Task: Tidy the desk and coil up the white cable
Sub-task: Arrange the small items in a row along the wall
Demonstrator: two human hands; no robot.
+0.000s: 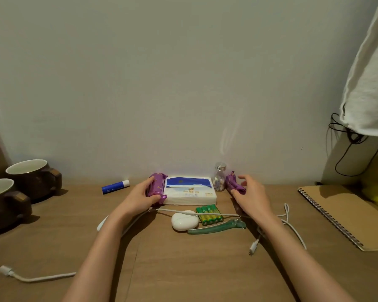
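Two purple packets (155, 186) (232, 183), labels unreadable: left hand (140, 197) grips one, right hand's (252, 198) hold unclear.

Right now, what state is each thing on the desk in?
white cable: uncoiled, sprawled across desk.
left hand: grips left purple packet.
right hand: loosely holds right purple packet.
small bottle: upright, capped.
near mug, far mug: upright.
notebook: closed, flat.
blue tube: capped, lying down.
white case: closed.
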